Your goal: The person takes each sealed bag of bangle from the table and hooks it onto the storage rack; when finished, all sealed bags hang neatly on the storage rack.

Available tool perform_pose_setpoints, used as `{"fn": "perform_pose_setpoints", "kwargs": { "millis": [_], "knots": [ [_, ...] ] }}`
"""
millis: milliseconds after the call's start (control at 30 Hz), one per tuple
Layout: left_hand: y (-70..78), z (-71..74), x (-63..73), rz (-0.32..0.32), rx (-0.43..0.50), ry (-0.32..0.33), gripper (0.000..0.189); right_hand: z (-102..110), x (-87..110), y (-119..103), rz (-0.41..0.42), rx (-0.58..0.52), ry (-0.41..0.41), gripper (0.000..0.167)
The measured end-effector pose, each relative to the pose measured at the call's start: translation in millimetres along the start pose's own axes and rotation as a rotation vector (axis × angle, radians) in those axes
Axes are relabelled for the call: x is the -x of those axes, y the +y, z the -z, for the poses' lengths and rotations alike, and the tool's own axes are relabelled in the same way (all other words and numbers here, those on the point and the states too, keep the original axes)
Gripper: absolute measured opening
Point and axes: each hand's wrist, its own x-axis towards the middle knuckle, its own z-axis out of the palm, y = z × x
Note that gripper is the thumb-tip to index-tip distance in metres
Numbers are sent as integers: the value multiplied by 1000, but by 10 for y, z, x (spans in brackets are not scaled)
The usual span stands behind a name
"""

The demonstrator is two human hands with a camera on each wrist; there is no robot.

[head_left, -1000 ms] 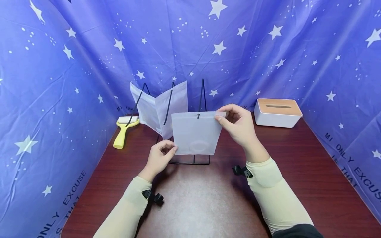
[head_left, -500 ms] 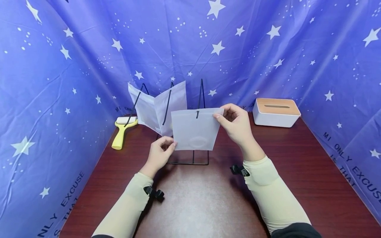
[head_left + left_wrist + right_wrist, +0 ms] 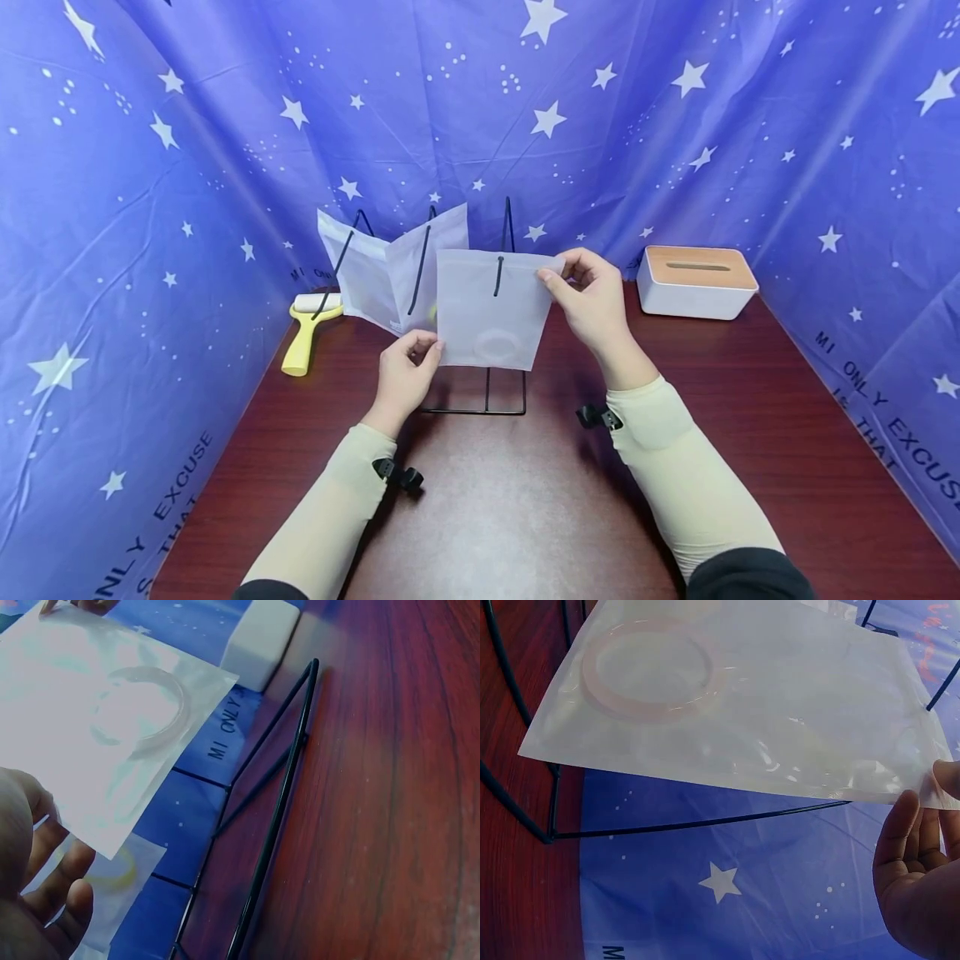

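Observation:
A frosted white zip bag (image 3: 480, 308) is in both hands in the head view. A prong (image 3: 498, 277) of the black wire rack (image 3: 523, 392) comes through the bag's upper edge and points toward me. My left hand (image 3: 405, 375) pinches the bag's lower left edge. With thumb and fingers, my right hand (image 3: 596, 300) pinches the upper right corner. Through the film in the right wrist view, a pale pinkish ring (image 3: 596, 682) shows inside the bag. Two similar bags, a left bag (image 3: 360, 271) and a middle bag (image 3: 447, 242), hang on the rack's other prongs.
A yellow-handled roller (image 3: 302, 346) lies to the left of the rack. At the back right stands a white tissue box (image 3: 690, 296) with a wooden lid. A starry blue curtain (image 3: 480, 125) surrounds the dark red table (image 3: 750, 433).
Both hands have raised the bag and moved it back toward the rack. More of the prong now sticks out in front of the bag.

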Motion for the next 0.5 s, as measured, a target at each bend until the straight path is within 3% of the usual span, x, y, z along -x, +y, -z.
{"fn": "perform_pose_setpoints", "kwargs": {
  "millis": [133, 500],
  "knots": [
    [8, -27, -34, 12, -34, 6, 4, -45, -44, -104, -9, 7, 8, 17],
    [37, -82, -147, 45, -71, 44, 6, -92, -202, -47, -3, 48, 47, 18]
  ]
}}
